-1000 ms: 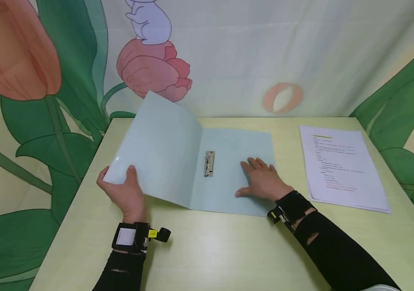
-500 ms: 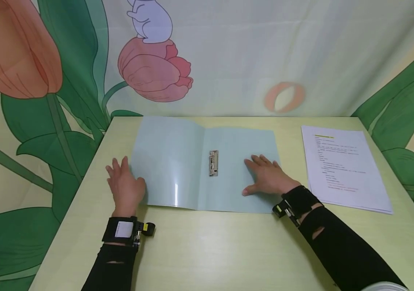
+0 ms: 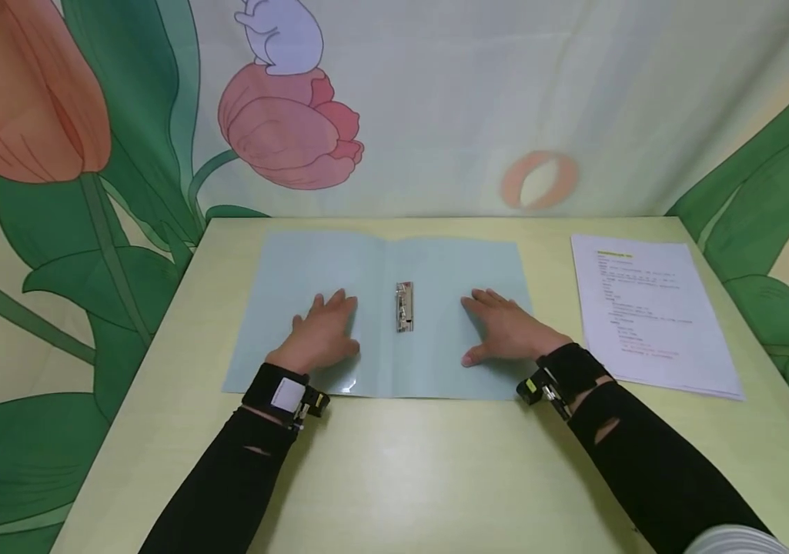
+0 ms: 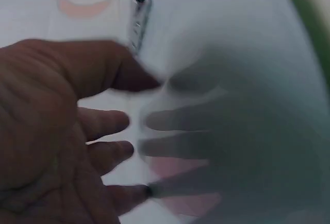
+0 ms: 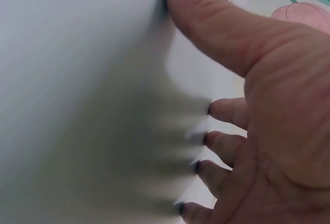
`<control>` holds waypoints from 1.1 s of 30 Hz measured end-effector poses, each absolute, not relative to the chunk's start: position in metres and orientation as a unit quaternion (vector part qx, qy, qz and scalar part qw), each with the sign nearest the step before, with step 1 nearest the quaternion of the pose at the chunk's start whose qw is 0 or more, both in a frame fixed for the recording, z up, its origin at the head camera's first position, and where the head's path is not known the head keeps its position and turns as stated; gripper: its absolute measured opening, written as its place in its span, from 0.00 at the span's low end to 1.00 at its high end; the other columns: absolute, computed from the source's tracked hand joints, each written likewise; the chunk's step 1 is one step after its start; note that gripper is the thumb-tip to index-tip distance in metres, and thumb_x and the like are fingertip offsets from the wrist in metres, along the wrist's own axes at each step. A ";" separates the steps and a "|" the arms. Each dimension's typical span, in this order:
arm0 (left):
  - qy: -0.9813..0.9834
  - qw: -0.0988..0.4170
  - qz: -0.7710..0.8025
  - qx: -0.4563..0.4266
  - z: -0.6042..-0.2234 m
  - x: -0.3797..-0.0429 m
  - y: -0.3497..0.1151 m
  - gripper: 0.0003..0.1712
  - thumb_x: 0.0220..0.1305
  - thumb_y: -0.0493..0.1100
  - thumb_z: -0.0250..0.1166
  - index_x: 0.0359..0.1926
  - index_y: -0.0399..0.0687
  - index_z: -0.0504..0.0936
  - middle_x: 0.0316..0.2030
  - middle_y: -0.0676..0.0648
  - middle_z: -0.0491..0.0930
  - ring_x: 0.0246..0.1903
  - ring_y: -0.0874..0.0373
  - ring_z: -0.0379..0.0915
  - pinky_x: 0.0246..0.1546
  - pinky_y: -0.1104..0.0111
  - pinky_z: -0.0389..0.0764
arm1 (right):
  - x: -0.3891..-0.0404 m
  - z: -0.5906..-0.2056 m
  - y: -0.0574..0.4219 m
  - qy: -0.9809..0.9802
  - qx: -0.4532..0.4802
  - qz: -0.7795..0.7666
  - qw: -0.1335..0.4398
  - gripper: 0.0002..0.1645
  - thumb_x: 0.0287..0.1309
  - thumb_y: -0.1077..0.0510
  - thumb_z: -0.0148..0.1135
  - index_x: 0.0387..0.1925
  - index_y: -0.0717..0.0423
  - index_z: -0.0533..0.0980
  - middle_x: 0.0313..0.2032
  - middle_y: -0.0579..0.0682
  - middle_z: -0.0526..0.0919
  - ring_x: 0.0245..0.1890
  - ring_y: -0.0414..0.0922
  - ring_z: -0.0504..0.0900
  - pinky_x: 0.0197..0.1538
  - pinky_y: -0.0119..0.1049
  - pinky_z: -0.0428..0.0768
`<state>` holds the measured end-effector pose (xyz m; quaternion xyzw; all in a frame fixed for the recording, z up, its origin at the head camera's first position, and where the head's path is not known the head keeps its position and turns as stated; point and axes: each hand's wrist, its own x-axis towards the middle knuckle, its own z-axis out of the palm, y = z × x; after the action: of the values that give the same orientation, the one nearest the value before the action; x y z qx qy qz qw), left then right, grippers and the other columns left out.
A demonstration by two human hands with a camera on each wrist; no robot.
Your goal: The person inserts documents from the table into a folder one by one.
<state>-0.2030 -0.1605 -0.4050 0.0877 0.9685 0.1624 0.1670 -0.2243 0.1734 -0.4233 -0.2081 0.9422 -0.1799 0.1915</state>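
A pale blue folder (image 3: 436,369) lies spread flat on the table in the head view. Near its fold, on the right panel, sits a metal clip (image 3: 404,306). My left hand (image 3: 316,335) is over the left panel with its fingers spread; the left wrist view shows fingertips at or just above the surface. On the right panel rests my right hand (image 3: 510,331), fingers fanned out, and in the right wrist view its thumb (image 5: 211,18) and fingertips touch the folder. Neither hand holds anything.
A stack of printed paper sheets (image 3: 657,323) lies on the right side of the light wooden table (image 3: 422,477), beside the folder. Behind the table's far edge hangs a curtain (image 3: 449,108) printed with flowers.
The left hand let go of the raised left panel, which came down flat. That hand then moved from beside the folder rightward onto the panel. The right hand stayed nearly in place.
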 end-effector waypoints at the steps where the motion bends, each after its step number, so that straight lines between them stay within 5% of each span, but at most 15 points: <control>1: 0.969 0.175 0.150 0.089 -0.403 -0.204 -0.155 0.50 0.67 0.50 0.70 0.82 0.42 0.57 0.83 0.35 0.50 0.81 0.27 0.40 0.69 0.23 0.53 | -0.225 -0.422 0.173 0.943 -0.203 -0.181 0.193 0.66 0.53 0.39 0.82 0.81 0.63 0.57 0.82 0.67 0.52 0.83 0.66 0.47 0.80 0.66 0.51; 7: 0.979 0.174 0.087 0.066 -0.405 -0.208 -0.131 0.67 0.54 0.71 0.78 0.83 0.45 0.56 0.81 0.34 0.54 0.78 0.25 0.49 0.66 0.23 0.58 | -0.226 -0.412 0.160 0.957 -0.170 -0.163 0.170 0.54 0.64 0.38 0.73 0.76 0.67 0.64 0.77 0.68 0.63 0.78 0.67 0.61 0.78 0.60 0.62; 14: 0.983 0.163 0.065 0.061 -0.412 -0.208 -0.113 0.81 0.44 0.77 0.80 0.85 0.44 0.47 0.84 0.33 0.38 0.83 0.30 0.27 0.75 0.27 0.39 | -0.231 -0.407 0.129 0.966 -0.170 -0.159 0.113 0.41 0.66 0.39 0.71 0.65 0.68 0.77 0.61 0.67 0.81 0.62 0.63 0.79 0.66 0.56 0.76; 22: 0.977 0.193 0.074 0.059 -0.409 -0.211 -0.096 0.79 0.46 0.79 0.77 0.85 0.43 0.49 0.84 0.36 0.43 0.82 0.28 0.34 0.67 0.21 0.54 | -0.235 -0.424 0.100 0.939 -0.112 -0.295 0.136 0.40 0.64 0.39 0.73 0.61 0.65 0.75 0.40 0.56 0.84 0.39 0.49 0.79 0.44 0.43 0.78; 33: 0.976 0.189 0.105 0.037 -0.413 -0.214 -0.087 0.79 0.48 0.78 0.76 0.85 0.44 0.46 0.85 0.39 0.39 0.83 0.29 0.29 0.63 0.18 0.53 | -0.232 -0.428 0.092 0.943 -0.078 -0.279 0.162 0.43 0.58 0.37 0.77 0.60 0.61 0.72 0.40 0.54 0.84 0.38 0.49 0.79 0.42 0.42 0.77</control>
<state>-0.2138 -0.0873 -0.4131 0.0367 0.9757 0.1049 0.1888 -0.2324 0.0925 -0.4281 -0.0783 0.9431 -0.2793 0.1623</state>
